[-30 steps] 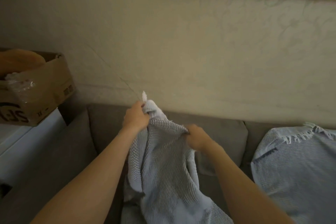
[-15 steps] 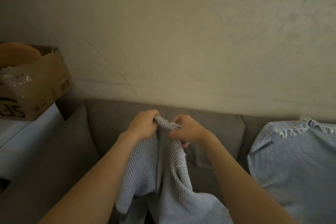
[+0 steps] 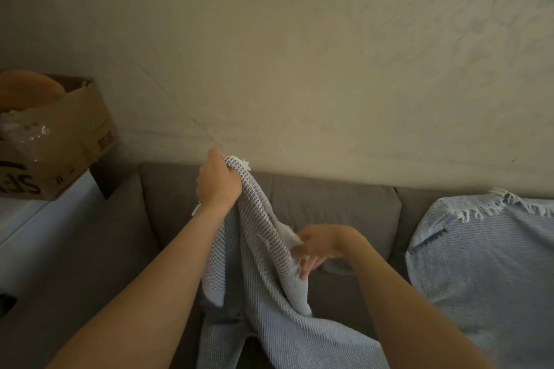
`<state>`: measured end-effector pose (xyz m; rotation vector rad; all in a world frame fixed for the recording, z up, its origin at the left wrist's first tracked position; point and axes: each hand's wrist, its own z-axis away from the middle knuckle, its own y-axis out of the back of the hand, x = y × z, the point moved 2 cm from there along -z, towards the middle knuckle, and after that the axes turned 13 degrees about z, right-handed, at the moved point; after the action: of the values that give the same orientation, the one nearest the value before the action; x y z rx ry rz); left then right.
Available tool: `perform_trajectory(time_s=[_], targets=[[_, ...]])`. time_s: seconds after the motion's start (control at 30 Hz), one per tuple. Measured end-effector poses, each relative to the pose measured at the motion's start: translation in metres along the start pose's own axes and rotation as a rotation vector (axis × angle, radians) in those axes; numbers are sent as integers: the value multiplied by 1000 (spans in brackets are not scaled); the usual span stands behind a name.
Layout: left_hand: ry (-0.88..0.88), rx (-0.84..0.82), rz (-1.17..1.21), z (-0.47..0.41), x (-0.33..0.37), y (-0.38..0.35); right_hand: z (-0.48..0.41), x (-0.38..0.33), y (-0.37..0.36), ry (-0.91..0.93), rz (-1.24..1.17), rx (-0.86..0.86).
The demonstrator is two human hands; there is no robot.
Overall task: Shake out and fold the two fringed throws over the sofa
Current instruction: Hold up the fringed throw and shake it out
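Pale-blue waffle-weave throw (image 3: 263,293) hangs above the grey sofa (image 3: 329,204); left grip (image 3: 220,181) clenches its top corner, right grip (image 3: 322,244) pinches its edge lower down.

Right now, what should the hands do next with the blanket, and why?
Probably slide the right hand along the edge of the throw to its other corner. The left hand grips one corner high, but the rest hangs bunched, so it cannot be shaken out yet.
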<state>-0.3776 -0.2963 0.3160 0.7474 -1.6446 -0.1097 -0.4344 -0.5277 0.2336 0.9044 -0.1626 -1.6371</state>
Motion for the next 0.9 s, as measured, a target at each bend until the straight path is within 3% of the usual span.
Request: perform_trajectory(time_s=[0.1, 0.2, 0.3, 0.37, 0.5, 0.57, 0.7, 0.77, 0.9], targets=[[44, -16, 0, -4, -5, -1, -7, 2, 17, -60, 173, 390], [124, -87, -50, -8, -22, 0, -2, 1, 36, -77, 197, 873], [176, -333, -149, -6, -36, -4, 17, -11, 48, 24, 32, 1277], [161, -539, -63, 1, -40, -12, 24, -24, 54, 144, 45, 1354], [-37, -917, 238, 23, -28, -33, 27, -55, 58, 441, 234, 1241], [-103, -950, 287, 32, -19, -38, 26, -66, 57, 512, 243, 1171], [-151, -704, 202, 22, -18, -32, 20, -56, 53, 374, 125, 961], [-180, -592, 124, 12, -20, -29, 17, -38, 52, 278, 48, 739], [-88, -289, 79, 1, -21, -22, 16, -12, 38, 270, -74, 310]])
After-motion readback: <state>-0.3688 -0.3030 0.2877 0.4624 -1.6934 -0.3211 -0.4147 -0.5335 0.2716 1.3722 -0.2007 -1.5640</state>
